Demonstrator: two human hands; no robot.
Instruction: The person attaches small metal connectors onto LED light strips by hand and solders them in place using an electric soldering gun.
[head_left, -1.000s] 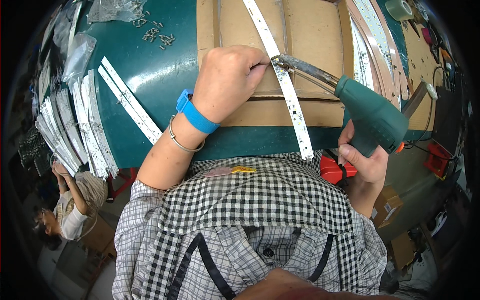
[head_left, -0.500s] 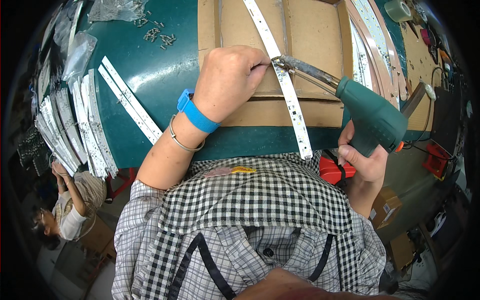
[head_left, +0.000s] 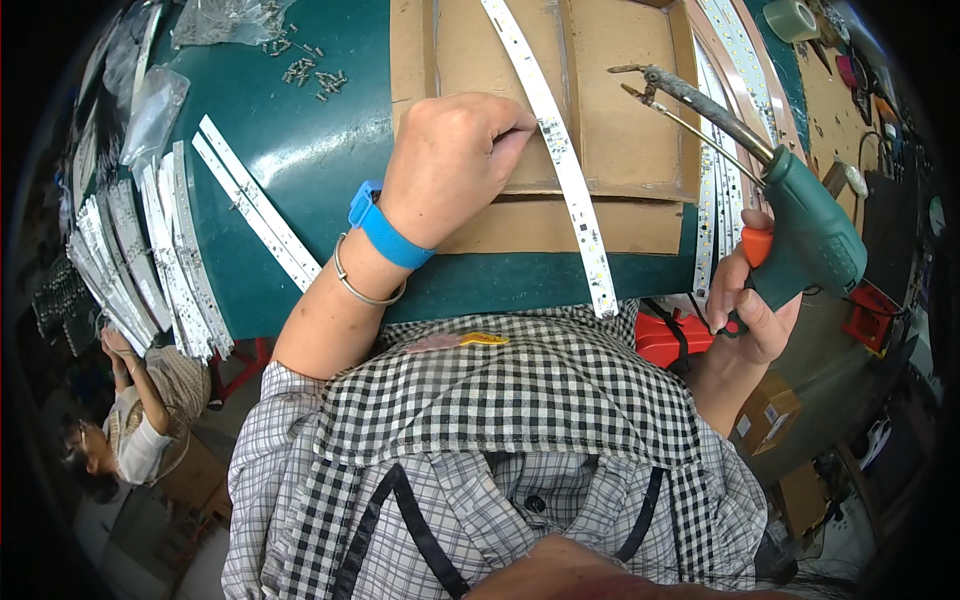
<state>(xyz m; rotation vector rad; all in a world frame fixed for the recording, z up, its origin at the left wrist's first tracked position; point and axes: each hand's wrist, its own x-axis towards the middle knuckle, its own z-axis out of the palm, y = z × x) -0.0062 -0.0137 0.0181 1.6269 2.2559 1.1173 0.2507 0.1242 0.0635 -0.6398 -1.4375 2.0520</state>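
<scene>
One white LED strip [head_left: 560,162] crosses a cardboard tray [head_left: 640,228]; left grip [head_left: 450,155] closed at the strip's edge, contents hidden; right grip [head_left: 768,335] clasping a green soldering gun [head_left: 812,240]; yellow apron patch [head_left: 484,339], print illegible.

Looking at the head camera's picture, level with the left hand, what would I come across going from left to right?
Fanned-out white strips → pair of white strips → left hand → single white circuit strip → green soldering gun.

Glossy green tabletop [head_left: 340,190], light glare [head_left: 262,152]; grey floor [head_left: 815,350].
</scene>
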